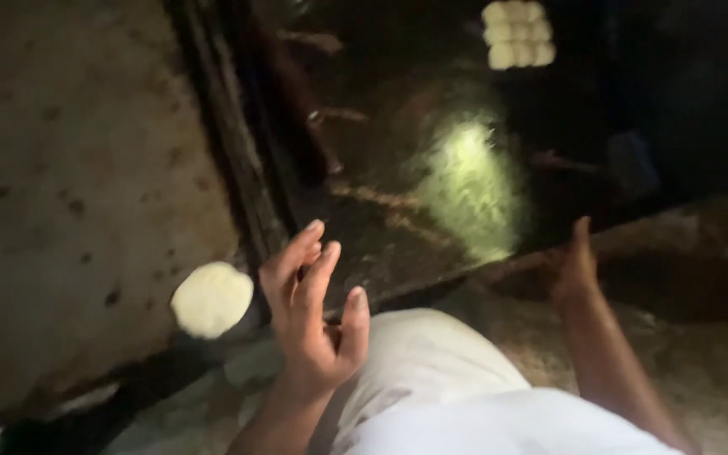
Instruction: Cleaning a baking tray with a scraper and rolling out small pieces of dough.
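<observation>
- Head view, hands: the left hand [313,316] is raised with its palm turned inward and its fingers loosely spread; it holds nothing. Just beside it, to its left and apart from the fingertips, is a flat round disc of pale dough [211,298].
- Head view, where the dough is: the disc sits at the dark edge between the mottled brown surface [69,194] on the left and the black opening [398,168] in the middle. I cannot tell whether it rests on that edge or is in the air.
- Head view, right side: the right hand [575,265] reaches out toward a raised earthen rim [684,232]. It appears empty, with one finger pointing up, but its palm faces away and blur hides the rest.
- Step in hand, as a judgement: the shaped disc looks to be just out of the left hand's grasp, between handling and placing. A next move would need an open palm brought flat under or against the disc, with care near the dark opening.
- Hard to make out: a greenish glow [473,185] lies in the darkness, its source unclear. A cluster of pale dough balls [517,34] shows at the top, its support hidden. The person's light-coloured clothing [465,396] covers the lower frame, and both forearms are cut off.
</observation>
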